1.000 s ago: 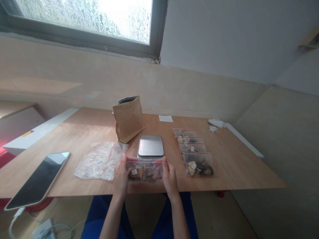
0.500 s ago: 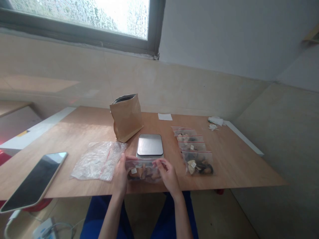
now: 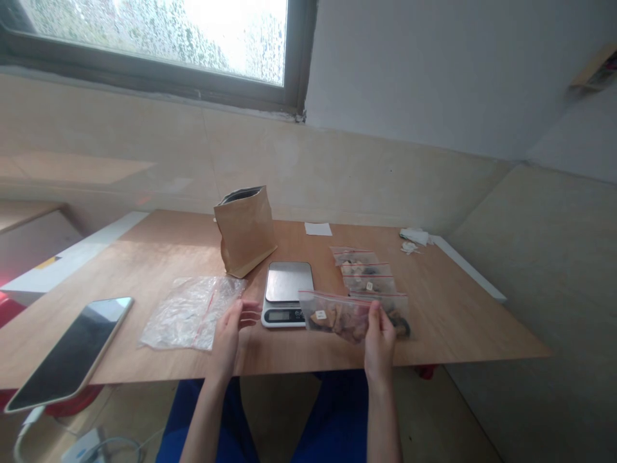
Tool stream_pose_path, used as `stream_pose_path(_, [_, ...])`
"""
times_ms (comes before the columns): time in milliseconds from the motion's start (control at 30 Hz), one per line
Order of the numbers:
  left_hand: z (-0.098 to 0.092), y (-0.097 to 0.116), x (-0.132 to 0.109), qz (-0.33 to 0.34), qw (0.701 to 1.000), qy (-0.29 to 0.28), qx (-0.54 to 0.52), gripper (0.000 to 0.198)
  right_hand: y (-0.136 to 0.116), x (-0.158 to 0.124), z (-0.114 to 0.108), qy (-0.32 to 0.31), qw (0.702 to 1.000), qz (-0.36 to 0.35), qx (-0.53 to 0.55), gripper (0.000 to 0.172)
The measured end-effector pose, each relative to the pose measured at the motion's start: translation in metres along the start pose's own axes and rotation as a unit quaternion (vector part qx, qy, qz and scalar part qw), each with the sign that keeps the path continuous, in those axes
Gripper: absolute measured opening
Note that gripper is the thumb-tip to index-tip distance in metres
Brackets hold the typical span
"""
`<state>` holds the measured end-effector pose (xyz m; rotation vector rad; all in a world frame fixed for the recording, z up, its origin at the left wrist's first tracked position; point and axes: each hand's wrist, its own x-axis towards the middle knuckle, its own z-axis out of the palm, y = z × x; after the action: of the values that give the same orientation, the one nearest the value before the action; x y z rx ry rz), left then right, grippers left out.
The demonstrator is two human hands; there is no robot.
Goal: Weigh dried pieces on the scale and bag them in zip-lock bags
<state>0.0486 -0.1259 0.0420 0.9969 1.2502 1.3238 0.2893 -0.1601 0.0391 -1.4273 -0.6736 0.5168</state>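
My right hand (image 3: pixel 380 344) grips a filled zip bag (image 3: pixel 337 315) of brown dried pieces by its right end, held just above the table in front of a row of filled bags (image 3: pixel 369 278). My left hand (image 3: pixel 231 334) hovers open with fingers spread, between the pile of empty plastic bags (image 3: pixel 190 311) and the digital scale (image 3: pixel 288 293). The scale's steel plate is bare and its display faces me. A brown paper pouch (image 3: pixel 245 229) stands open behind the scale.
A wooden table (image 3: pixel 144 257) carries everything. A tablet (image 3: pixel 67 350) lies at the front left corner. White paper slip (image 3: pixel 318 229) and small white scraps (image 3: pixel 414 239) sit near the back edge. Wall and window lie behind.
Both hands held the filled bag in front of the scale. Now my left hand has let go and my right hand has carried the bag to the right, toward the row of bags.
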Motion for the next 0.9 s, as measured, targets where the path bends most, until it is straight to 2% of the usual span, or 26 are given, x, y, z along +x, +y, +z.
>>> stream_pose_path(233, [-0.007,-0.004,0.003,-0.008,1.0,0.012,-0.001,0.041,-0.003,0.014,-0.033,0.094,0.995,-0.012,-0.006,0.056])
stream_pose_path(333, [-0.011,-0.005,0.004,-0.01,1.0,0.017,-0.001,0.041,-0.004,0.014,-0.037,0.109,0.994,-0.012,-0.021,0.059])
stream_pose_path(400, [-0.013,-0.004,0.004,-0.015,1.0,0.021,0.002,0.041,-0.006,0.016,-0.034,0.099,0.994,-0.022,-0.049,0.06])
stream_pose_path(500, [-0.017,-0.002,0.004,-0.021,0.999,0.03,0.003,0.042,-0.013,0.029,-0.022,0.08,0.988,-0.068,-0.117,0.061])
stream_pose_path(633, [-0.023,0.002,0.005,-0.025,0.999,0.045,0.012,0.043,-0.023,0.068,0.007,0.069,0.968,-0.151,-0.186,0.06])
stream_pose_path(767, [-0.027,0.007,0.006,-0.021,0.998,0.058,0.014,0.043,-0.021,0.107,0.038,0.054,0.942,-0.168,-0.285,0.057])
stream_pose_path(900, [-0.03,0.011,0.006,-0.01,0.997,0.069,0.014,0.042,-0.011,0.108,0.056,0.077,0.925,-0.188,-0.32,0.05])
